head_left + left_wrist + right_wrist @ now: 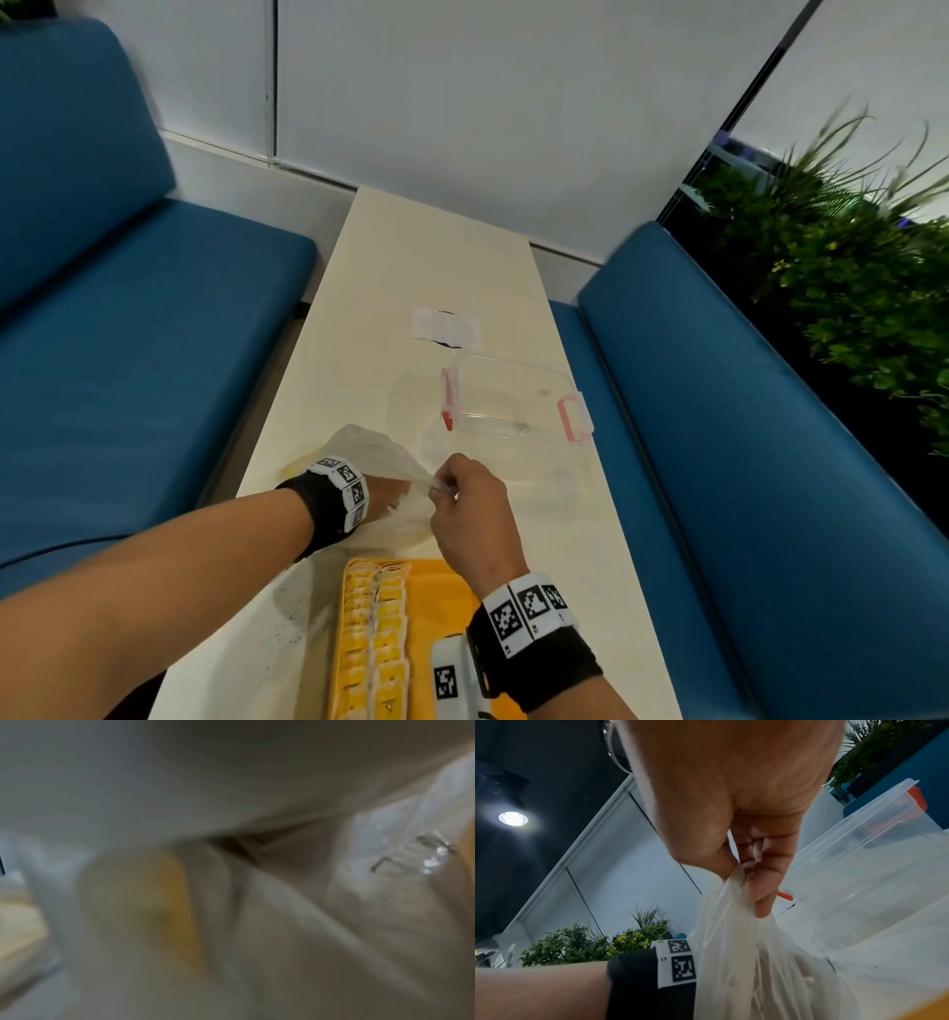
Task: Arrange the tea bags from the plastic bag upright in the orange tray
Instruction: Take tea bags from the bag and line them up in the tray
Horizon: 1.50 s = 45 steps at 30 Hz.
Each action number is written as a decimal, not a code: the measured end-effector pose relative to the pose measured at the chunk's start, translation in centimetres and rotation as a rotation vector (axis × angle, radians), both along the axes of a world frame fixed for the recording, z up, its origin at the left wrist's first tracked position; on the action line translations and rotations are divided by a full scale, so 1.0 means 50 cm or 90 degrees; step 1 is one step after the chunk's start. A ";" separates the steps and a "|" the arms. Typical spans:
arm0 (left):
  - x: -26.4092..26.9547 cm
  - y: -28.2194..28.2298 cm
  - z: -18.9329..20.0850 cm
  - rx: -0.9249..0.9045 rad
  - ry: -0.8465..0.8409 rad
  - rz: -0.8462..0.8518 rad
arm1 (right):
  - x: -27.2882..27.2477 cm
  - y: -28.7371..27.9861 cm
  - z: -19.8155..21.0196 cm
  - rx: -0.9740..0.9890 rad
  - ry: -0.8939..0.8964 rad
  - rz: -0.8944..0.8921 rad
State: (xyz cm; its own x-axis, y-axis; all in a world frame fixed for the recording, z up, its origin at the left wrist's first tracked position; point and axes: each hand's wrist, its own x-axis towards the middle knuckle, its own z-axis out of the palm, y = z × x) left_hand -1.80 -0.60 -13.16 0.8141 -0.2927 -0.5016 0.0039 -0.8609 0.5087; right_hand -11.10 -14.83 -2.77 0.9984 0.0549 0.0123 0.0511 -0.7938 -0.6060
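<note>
A thin white plastic bag (377, 457) lies on the table beyond the orange tray (441, 586). My left hand (382, 494) reaches into the bag's mouth, and its fingers are hidden by the plastic. My right hand (448, 488) pinches the bag's rim (734, 882) between thumb and fingers and holds it up. Two rows of yellow tea bags (382, 637) stand upright along the tray's left side. The left wrist view is blurred; it shows the bag's inside and a yellowish shape (164, 902) that may be a tea bag.
A clear plastic box (506, 406) with red clips stands beyond the bag on the right, with its clear lid (411, 406) beside it. A white paper (445, 329) lies farther back. Blue benches (128, 360) flank the narrow table (421, 257). Plants (847, 267) stand at the right.
</note>
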 end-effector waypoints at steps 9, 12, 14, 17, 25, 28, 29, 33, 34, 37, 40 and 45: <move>-0.011 0.005 0.026 -0.101 0.027 0.149 | -0.008 0.003 -0.001 0.035 0.010 -0.022; -0.012 0.011 0.027 -0.121 0.020 0.165 | -0.009 0.006 -0.005 0.061 0.019 -0.043; -0.016 0.019 0.030 -0.134 0.015 0.177 | -0.010 0.007 -0.006 0.063 0.019 -0.046; -0.023 0.023 0.037 -0.130 0.011 0.156 | -0.008 0.007 -0.005 0.067 0.025 -0.058; -0.047 0.011 0.101 -0.145 -0.046 0.174 | 0.004 0.001 0.011 0.120 0.047 -0.137; -0.057 0.017 0.146 -0.019 -0.130 -0.014 | 0.010 -0.002 0.026 0.140 0.060 -0.154; -0.059 0.023 0.165 0.031 -0.166 -0.105 | 0.011 -0.003 0.031 0.149 0.062 -0.157; -0.073 0.052 0.203 0.050 -0.306 -0.288 | 0.020 -0.009 0.038 0.185 0.077 -0.170; -0.076 0.060 0.206 -0.011 -0.310 -0.259 | 0.023 -0.010 0.039 0.192 0.081 -0.171; -0.091 0.087 0.214 -0.217 -0.383 -0.124 | 0.026 -0.017 0.037 0.187 0.084 -0.160; -0.120 0.097 0.232 -0.526 -0.330 0.207 | 0.025 -0.024 0.030 0.193 0.088 -0.160; -0.156 0.098 0.221 -0.714 -0.230 0.490 | 0.018 -0.036 0.016 0.187 0.104 -0.152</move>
State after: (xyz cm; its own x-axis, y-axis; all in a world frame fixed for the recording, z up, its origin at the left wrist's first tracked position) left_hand -9.61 4.31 -2.10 0.9831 0.1803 -0.0333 0.0050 0.1550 0.9879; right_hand -10.19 -16.62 -1.95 0.9728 -0.1599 -0.1674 -0.2292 -0.5633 -0.7938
